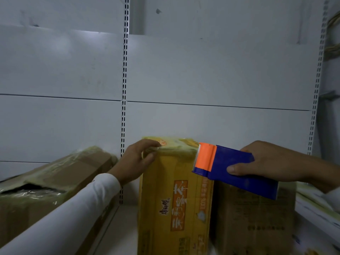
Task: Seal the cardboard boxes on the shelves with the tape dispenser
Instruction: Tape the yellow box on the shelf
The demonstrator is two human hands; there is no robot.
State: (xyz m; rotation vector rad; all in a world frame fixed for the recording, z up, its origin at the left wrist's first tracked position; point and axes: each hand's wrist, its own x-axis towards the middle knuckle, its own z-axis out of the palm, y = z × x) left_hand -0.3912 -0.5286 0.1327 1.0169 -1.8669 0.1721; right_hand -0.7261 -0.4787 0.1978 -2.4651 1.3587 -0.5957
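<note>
Tall yellow-orange printed cardboard box [176,199] upright on white shelf [127,227], mid-frame, top edge wrapped in clear tape. Plain brown cardboard box [253,218] touching it on right; flatter brown carton wrapped in glossy film [51,181] apart on left, dark gap showing in its top.

Left hand [136,159], white sleeve behind, curled over top-left corner of yellow box, thumb on front face, fingers pressing tape end down. Right hand [272,162] clamped round blue tape dispenser w/ orange blade guard [230,166], thumb on near face; serrated teeth at box's top-right edge, touching or just off it – can't tell.

Looks like cut-off stage of top strip. Risks from here:
- Tear w/o enough downward bite → tape stretches, strings, lifts off instead of parting.
- Pull sideways too hard → tall narrow box tips or slides; only left-hand hold resisting.
- Left fingers easing early → stuck end peels back, wrinkles.
- Teeth dragging across card → scuffed print or nicked flap.
- Loose tail past corner → folds on itself, poor seal.
- Film-wrapped carton's top gap probably not sealed yet.
</note>
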